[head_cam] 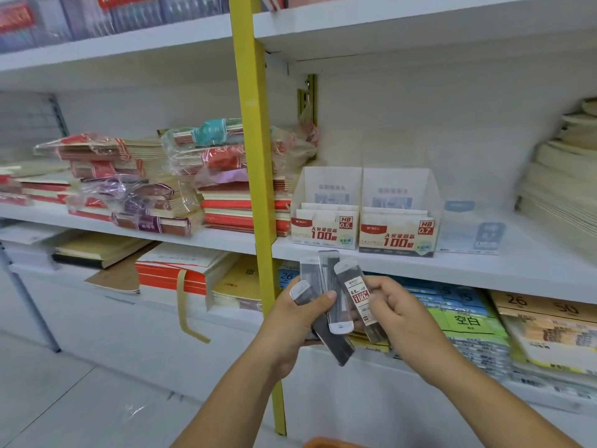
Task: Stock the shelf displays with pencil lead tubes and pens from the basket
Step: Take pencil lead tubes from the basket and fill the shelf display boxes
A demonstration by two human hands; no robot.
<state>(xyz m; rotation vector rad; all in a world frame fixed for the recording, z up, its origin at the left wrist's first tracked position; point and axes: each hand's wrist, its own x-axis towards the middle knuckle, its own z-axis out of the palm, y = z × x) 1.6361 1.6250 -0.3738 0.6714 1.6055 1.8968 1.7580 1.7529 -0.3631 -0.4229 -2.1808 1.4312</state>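
Only an orange strip of the basket point(332, 443) shows at the bottom edge. The rest is cut off, so I cannot see what is in it.

Above it, my left hand point(295, 318) grips a fan of pencil lead tubes point(334, 305), with the fingers curled behind them and the thumb pressed across the front. The tubes are flat, of smoky clear plastic with white caps and thin dark leads inside. I cannot count them, because they overlap and my palm hides their lower ends. My right hand point(402, 310) has its fingers closed on one labelled tube point(357, 294) at the right side of the fan. I read "0.5" and "100" on its label; the smaller print is too blurred. All the tubes are in the air, just before the front edge of the white shelf point(468, 273).

Near that front edge two cardboard boxes stand side by side, the HB 0.5 display box point(326, 229) and the HB 0.7 display box point(399, 236). Their tops are open, with white dividers inside, and I cannot tell if any tubes are in them. To the right of them is a third pale box point(471, 232), so washed out that its print is not readable. Between it and the cream paper stack point(562, 189) at the right end, the white board of the shelf shows.

A yellow metal post point(258, 189) passes just left of the 0.5 box. It covers part of the notebook stacks point(145, 189), which lie in crinkled plastic wrap. My hands hide part of the packs point(468, 321) under the shelf.
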